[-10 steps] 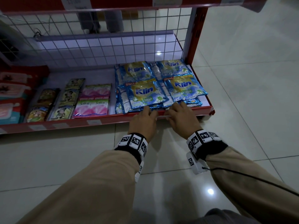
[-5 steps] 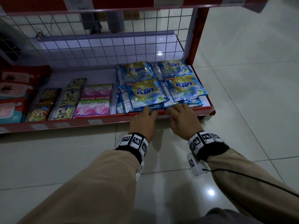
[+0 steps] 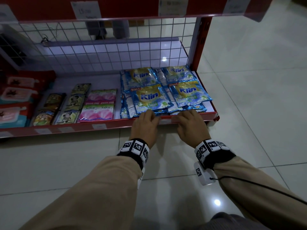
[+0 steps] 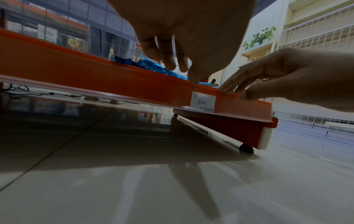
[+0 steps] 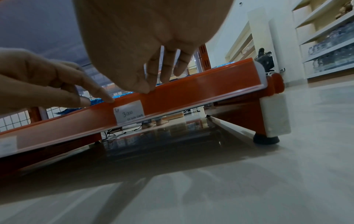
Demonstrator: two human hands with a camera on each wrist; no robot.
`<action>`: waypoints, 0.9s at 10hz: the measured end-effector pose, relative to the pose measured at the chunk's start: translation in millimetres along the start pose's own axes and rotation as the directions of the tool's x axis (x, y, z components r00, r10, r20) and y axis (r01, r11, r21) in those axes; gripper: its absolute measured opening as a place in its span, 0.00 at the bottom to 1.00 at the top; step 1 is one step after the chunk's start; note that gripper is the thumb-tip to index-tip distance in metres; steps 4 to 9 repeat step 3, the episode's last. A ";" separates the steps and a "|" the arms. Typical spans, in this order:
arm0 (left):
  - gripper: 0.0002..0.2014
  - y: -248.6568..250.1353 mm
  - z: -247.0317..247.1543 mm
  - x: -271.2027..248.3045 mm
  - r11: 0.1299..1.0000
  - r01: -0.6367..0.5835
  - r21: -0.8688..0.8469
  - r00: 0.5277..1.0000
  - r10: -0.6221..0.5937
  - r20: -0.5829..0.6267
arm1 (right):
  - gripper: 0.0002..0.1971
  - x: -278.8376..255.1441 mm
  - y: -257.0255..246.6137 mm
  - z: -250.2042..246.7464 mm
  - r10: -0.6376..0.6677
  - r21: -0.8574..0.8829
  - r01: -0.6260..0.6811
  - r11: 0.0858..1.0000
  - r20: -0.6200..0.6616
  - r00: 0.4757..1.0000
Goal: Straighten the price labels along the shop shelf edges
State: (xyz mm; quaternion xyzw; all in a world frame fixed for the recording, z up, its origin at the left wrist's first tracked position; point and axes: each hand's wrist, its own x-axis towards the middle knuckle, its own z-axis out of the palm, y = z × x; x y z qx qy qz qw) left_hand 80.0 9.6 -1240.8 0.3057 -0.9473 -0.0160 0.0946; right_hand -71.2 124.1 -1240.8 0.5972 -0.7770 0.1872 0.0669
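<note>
- Pale glossy floor tiles (image 3: 249, 80) fill the foreground around the low shop rack, with beige sleeves and marker-covered wrist bands nearest the head camera.
- Both hands reach the red shelf edge (image 3: 116, 124) of the bottom shelf, near its right end.
- Left hand (image 3: 145, 126) rests with relaxed, slightly bent fingers; in the left wrist view one fingertip touches the top of the edge strip just left of the price label (image 4: 203, 102).
- Right hand (image 3: 191, 125) is likewise loose, its fingertips set on the strip's top just right of that label; neither hand grips anything.
- That white label, handwritten "3.000", sits in the strip between the two hands and looks level with the edge in the right wrist view (image 5: 129, 112).
- Just beyond the fingers lie blue Klin sachets (image 3: 147, 98) stacked on the shelf.
- Left of them lie pink Soffell sachets (image 3: 97, 112), then darker sachets and red packs.
- Farthest back stands a white wire grid (image 3: 108, 52), and above it an upper shelf edge carries more labels (image 3: 86, 9).
</note>
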 end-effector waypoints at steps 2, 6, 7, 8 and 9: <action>0.19 1.5 -11.0 -1.9 0.998 -0.010 0.056 0.997 0.006 0.078 | 0.15 -4.7 -5.3 -15.3 0.022 0.011 -0.023 1.000 0.077 0.997; 0.20 2.2 -28.4 -0.3 0.997 -0.023 0.072 0.998 0.019 0.054 | 0.16 3.0 -7.6 -37.5 0.050 0.037 -0.051 0.998 0.024 0.998; 0.20 2.2 -28.4 -0.3 0.997 -0.023 0.072 0.998 0.019 0.054 | 0.16 3.0 -7.6 -37.5 0.050 0.037 -0.051 0.998 0.024 0.998; 0.20 2.2 -28.4 -0.3 0.997 -0.023 0.072 0.998 0.019 0.054 | 0.16 3.0 -7.6 -37.5 0.050 0.037 -0.051 0.998 0.024 0.998; 0.20 2.2 -28.4 -0.3 0.997 -0.023 0.072 0.998 0.019 0.054 | 0.16 3.0 -7.6 -37.5 0.050 0.037 -0.051 0.998 0.024 0.998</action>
